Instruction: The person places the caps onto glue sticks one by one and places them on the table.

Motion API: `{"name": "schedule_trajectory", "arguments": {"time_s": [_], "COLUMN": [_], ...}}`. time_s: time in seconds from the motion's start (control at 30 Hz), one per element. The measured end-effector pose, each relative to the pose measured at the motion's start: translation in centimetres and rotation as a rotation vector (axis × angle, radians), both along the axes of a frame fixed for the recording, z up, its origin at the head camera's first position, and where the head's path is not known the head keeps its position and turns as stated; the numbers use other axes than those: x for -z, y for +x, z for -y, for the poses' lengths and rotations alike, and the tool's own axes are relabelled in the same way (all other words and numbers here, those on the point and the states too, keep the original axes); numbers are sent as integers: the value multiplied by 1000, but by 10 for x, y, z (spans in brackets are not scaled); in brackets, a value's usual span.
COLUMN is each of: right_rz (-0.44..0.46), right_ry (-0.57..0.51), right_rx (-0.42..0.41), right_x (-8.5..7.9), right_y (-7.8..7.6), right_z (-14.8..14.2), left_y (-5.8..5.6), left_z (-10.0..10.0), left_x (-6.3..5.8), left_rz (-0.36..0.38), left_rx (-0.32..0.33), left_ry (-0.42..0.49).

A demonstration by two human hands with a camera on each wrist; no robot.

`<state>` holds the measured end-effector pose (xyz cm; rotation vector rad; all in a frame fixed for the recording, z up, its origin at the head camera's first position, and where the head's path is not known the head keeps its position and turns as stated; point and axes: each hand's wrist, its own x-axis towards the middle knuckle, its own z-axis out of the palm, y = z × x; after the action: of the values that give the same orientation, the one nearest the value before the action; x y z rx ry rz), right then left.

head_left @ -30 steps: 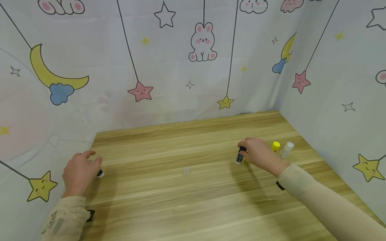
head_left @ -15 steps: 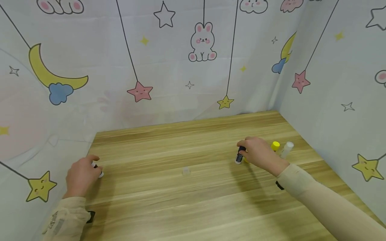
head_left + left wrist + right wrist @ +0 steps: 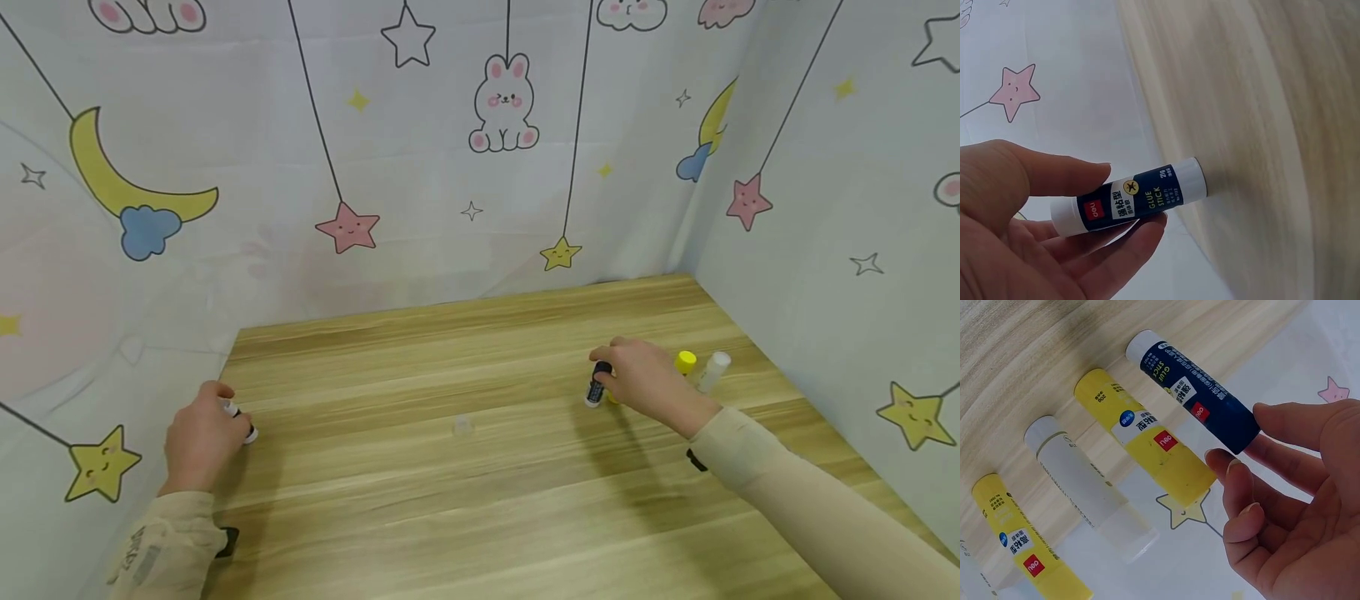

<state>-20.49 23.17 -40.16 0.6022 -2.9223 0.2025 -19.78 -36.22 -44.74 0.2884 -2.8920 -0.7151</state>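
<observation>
My left hand (image 3: 204, 442) pinches a navy-labelled glue stick (image 3: 1141, 195) with white ends, at the table's left edge. Its thumb lies on one side and its fingertips on the other, and the stick's lower end meets the tabletop. Over on the right, my right hand (image 3: 645, 379) pinches the dark cap of a second navy glue stick (image 3: 1194, 394), which stands with its white base on the table. Beside that one, in the right wrist view, stand a yellow glue stick (image 3: 1138, 428), a white glue stick (image 3: 1079, 478) and another yellow glue stick (image 3: 1022, 534), all apart from my palm.
The wood-grain table (image 3: 450, 508) meets a white printed curtain (image 3: 420, 150) at the back and sides. A small translucent piece (image 3: 463, 425) lies mid-table. Part of another whitish stick (image 3: 974, 575) shows at the right wrist view's edge.
My left hand has shifted slightly right and its thumb has come down along the glue stick, showing more of the stick's upper end. My right hand has hardly moved.
</observation>
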Motion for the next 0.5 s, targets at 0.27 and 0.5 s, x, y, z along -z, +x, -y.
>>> {"name": "schedule_trajectory", "arguments": {"time_s": [0.27,0.5], "right_rz": [-28,-49], "right_ry": [-2,-10], "right_rx": [-5,-8], "right_x": [-2,-6], "right_y": [1,3], "right_z": [-1,0], "left_y": [0,0], "left_z": [4,6], "left_x": [6,9], "left_rz": [-18,24], "left_rx": [-41,-42], "left_ry": [84,140]}}
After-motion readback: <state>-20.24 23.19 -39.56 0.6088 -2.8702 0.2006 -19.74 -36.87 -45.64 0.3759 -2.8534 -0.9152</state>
